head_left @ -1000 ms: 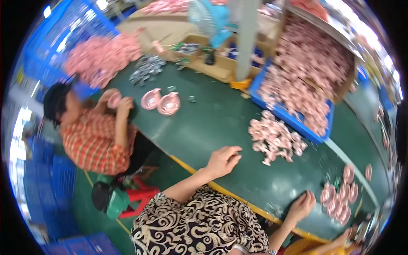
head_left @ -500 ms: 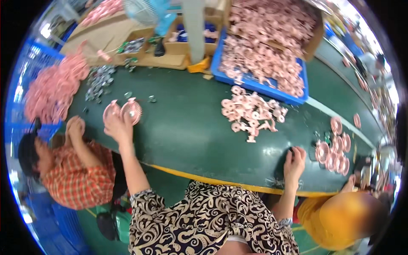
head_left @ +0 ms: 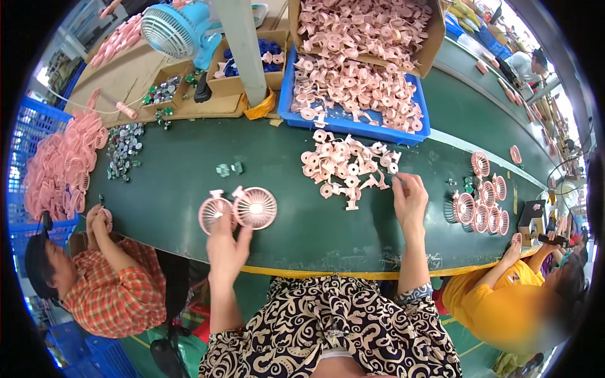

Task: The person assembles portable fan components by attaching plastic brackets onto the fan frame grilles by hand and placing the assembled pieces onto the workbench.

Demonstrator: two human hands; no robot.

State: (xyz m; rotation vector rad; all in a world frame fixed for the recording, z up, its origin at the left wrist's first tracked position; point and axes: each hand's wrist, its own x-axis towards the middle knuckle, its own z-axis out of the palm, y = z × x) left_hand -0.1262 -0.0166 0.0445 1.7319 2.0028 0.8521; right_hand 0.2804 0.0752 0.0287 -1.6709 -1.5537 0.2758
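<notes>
Two round pink fan grilles with ribbed faces are side by side over the green table, left of the middle. My left hand (head_left: 228, 255) is closed on them, its fingers over the left grille (head_left: 212, 210) and its thumb by the right grille (head_left: 256, 208). Just beyond them lie two small green pieces (head_left: 229, 169). My right hand (head_left: 411, 198) is at the right edge of a loose pile of pale pink brackets (head_left: 346, 164). Its fingertips are pinched together, with something small and dark at their tips that I cannot make out.
A blue tray (head_left: 391, 134) heaped with pink brackets stands beyond the pile. Several pink grilles (head_left: 481, 219) cluster at the right; more are heaped at the far left (head_left: 57, 167), near small metallic parts (head_left: 123, 148). A blue fan (head_left: 169, 31) stands behind. Co-workers sit on both sides.
My left hand has brought the two fan grilles to the right and nearer to me. My right hand has moved from the near edge forward and left to the bracket pile.
</notes>
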